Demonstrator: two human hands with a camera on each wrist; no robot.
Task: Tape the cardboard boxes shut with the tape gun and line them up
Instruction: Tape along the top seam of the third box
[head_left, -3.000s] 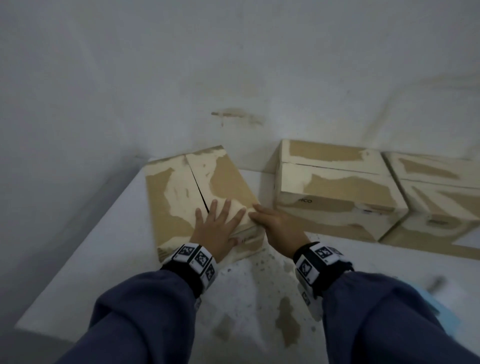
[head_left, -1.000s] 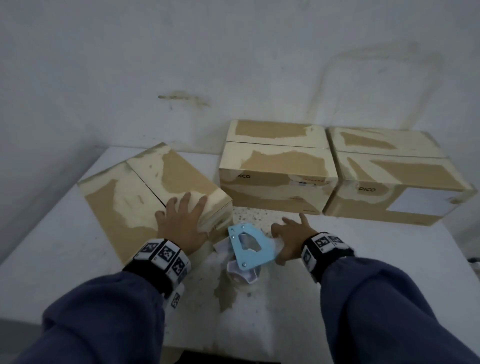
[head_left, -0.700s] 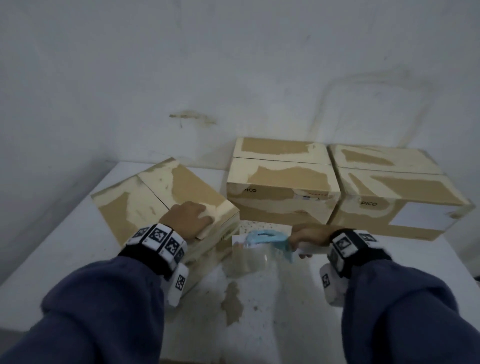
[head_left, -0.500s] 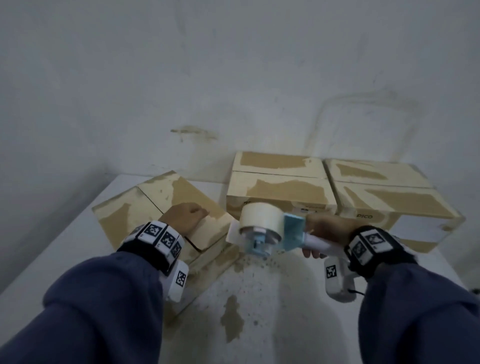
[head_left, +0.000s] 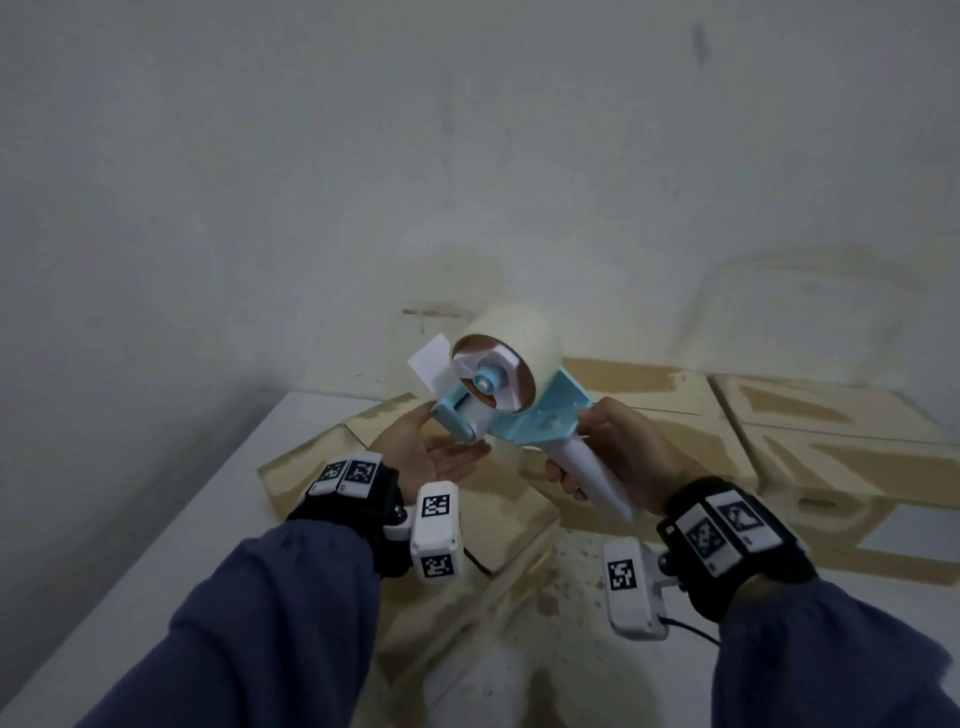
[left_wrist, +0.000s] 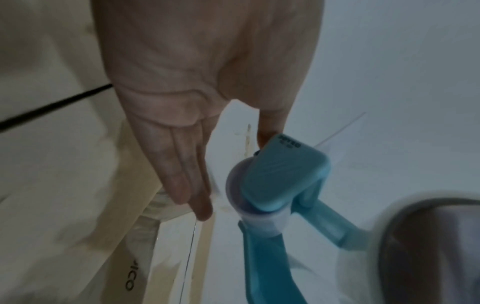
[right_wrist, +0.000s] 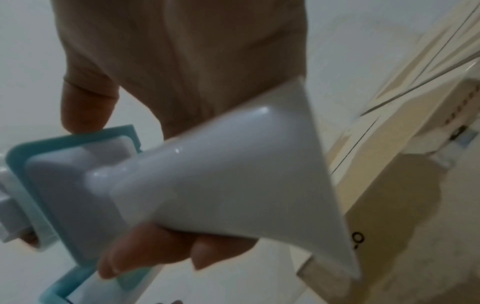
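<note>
My right hand (head_left: 582, 449) grips the white handle (right_wrist: 221, 185) of a blue tape gun (head_left: 540, 421) and holds it in the air above the boxes; its fingers (right_wrist: 155, 246) curl round the handle. A cream tape roll (head_left: 514, 353) sits on the gun, with a loose tape end (head_left: 431, 358) sticking out at the front. My left hand (head_left: 452, 447) lies palm up under the gun's front, fingers (left_wrist: 187, 181) straight, thumb touching the blue front guard (left_wrist: 283, 176). The near-left cardboard box (head_left: 498, 509) lies skewed below both hands, its top seam showing as a dark slit.
Two more cardboard boxes, a middle box (head_left: 660, 410) and a right box (head_left: 831, 441), stand side by side against the pale wall. The white table (head_left: 156, 519) has its left edge near the skewed box. Brown stains mark the tabletop in front.
My right hand picked the tape gun up off the table and raised it above the boxes. My left hand left the near-left box top and came up under the gun's front.
</note>
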